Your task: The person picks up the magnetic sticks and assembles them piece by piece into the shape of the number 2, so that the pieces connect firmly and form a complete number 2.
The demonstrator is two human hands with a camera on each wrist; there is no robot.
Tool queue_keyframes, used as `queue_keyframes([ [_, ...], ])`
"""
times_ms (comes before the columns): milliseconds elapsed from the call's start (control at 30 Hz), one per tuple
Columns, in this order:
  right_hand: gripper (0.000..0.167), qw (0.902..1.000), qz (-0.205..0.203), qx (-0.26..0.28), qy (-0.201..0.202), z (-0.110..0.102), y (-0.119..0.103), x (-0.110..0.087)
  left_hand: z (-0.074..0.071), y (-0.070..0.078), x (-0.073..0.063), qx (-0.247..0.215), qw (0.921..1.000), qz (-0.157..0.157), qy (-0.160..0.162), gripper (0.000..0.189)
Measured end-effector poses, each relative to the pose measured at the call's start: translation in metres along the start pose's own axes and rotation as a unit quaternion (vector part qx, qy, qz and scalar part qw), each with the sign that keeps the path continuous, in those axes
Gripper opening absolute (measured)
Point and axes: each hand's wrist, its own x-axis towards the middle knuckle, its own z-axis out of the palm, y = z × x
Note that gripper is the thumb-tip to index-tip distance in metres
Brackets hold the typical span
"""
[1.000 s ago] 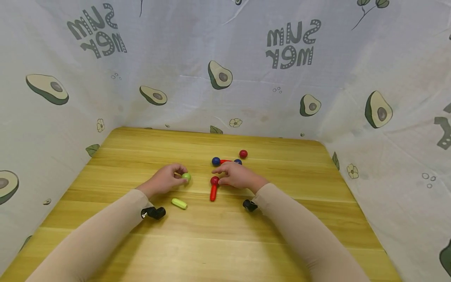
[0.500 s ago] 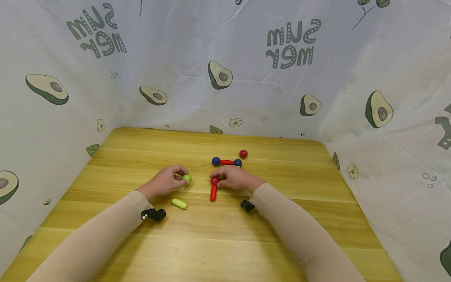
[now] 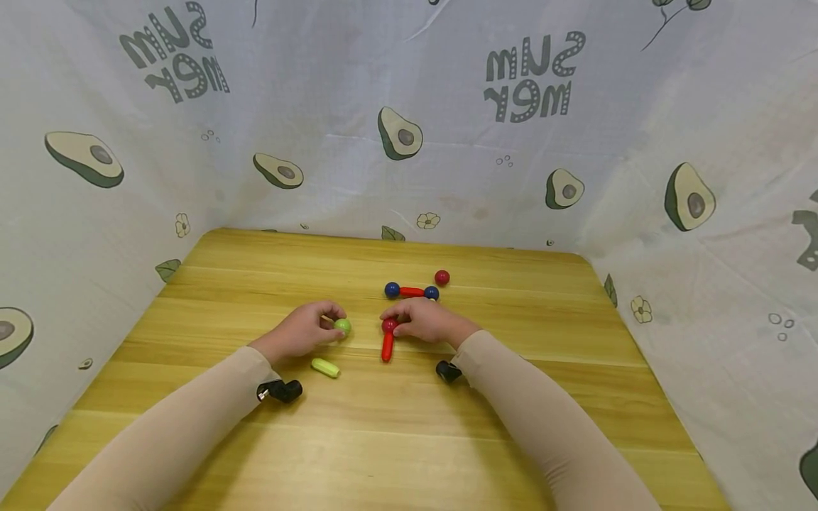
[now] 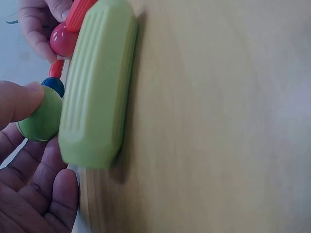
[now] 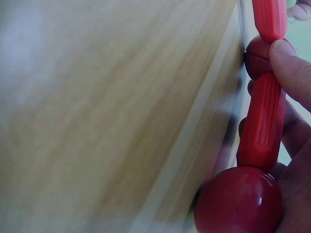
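Between thumb and fingers, my left hand (image 3: 302,331) pinches a light green ball (image 3: 343,326), also large in the left wrist view. My right hand (image 3: 429,321) grips a red ball (image 3: 389,325) from which a red rod (image 3: 387,348) points toward me. The right wrist view shows this ball (image 5: 257,59) joining two rods. The second rod (image 5: 262,121) runs under the right hand to another red ball (image 5: 238,201), hidden from the head camera. A ridged light green rod (image 3: 326,367) lies on the table below the left hand.
Behind the right hand, a red rod (image 3: 412,292) links two blue balls (image 3: 393,289). A loose red ball (image 3: 442,277) sits just beyond. The wooden table (image 3: 409,440) ends at a white printed cloth (image 3: 319,92) at the back and sides.
My left hand has shifted slightly right with the green ball. The right fingers have come around the red ball, and the hand's move toward me uncovers the rod between the blue balls.
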Motion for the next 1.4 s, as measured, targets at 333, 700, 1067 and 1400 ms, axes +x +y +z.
queue_keyframes([
  [333, 0.037, 1.0, 0.004, 0.006, 0.002, -0.001, 0.001, 0.005, 0.01, 0.005, -0.001, 0.015, 0.9994, 0.019, -0.026, 0.03],
  [700, 0.036, 0.9998, -0.015, -0.012, -0.003, -0.004, 0.003, 0.014, 0.021, 0.012, -0.005, 0.022, 0.9963, 0.053, -0.064, 0.028],
  [1067, 0.037, 0.9999, -0.007, -0.013, -0.001, -0.005, 0.003, 0.021, 0.035, 0.02, -0.009, 0.039, 0.9951, 0.055, -0.072, 0.028],
  [1400, 0.037, 0.9999, -0.007, -0.013, 0.0, -0.006, 0.003, 0.024, 0.043, 0.017, -0.005, 0.054, 0.9944, 0.073, -0.053, 0.025],
])
